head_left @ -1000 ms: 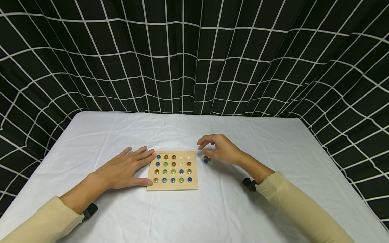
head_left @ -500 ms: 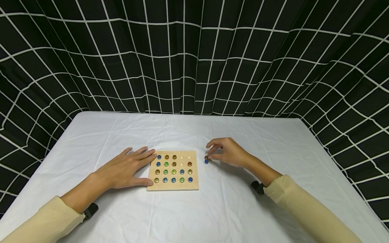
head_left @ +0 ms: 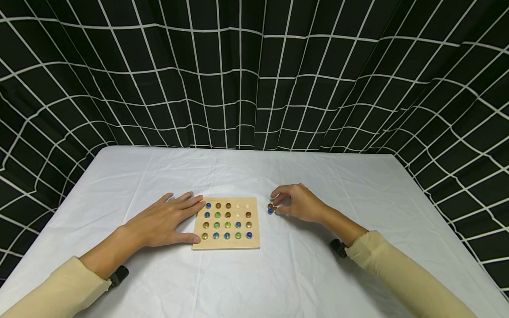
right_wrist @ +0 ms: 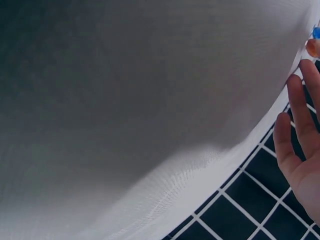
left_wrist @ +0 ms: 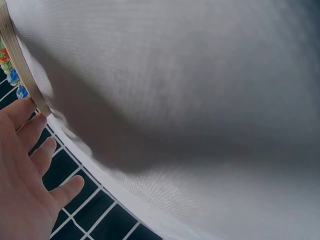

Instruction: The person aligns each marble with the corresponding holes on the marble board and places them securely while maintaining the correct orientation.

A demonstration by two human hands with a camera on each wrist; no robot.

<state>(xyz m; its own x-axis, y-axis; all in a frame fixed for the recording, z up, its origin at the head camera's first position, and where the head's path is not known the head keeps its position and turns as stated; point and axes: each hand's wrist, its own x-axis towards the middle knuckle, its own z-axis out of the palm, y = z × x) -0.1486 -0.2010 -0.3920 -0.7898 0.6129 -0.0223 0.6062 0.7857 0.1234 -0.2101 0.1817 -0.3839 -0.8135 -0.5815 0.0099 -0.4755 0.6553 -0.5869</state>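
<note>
Nearest to us, our left hand [head_left: 163, 221] lies flat on the white worktop [head_left: 254, 274], fingers straight, their tips and the thumb touching the left edge of the wooden board [head_left: 226, 244]; it holds nothing. The board carries marbles in its dimples, with three dimples bare towards its far right corner. If this hand lifts or pushes sideways, we judge the board could slide on the cloth and jolt the seated marbles.

Just right of the board, touching one another, sit the loose marbles [head_left: 271, 209], a blue one and a brownish one, perhaps a third behind; the view is too small to be sure. Our right hand [head_left: 296, 204] curls over them, fingertips right at them, but we cannot tell whether the grip has closed on one. A pinch landing off-centre could squirt a marble across the cloth, and a nudge to one would likely set its neighbour rolling too.

Beyond, the black gridded curtain [head_left: 254, 75] hangs behind the worktop's far edge.
</note>
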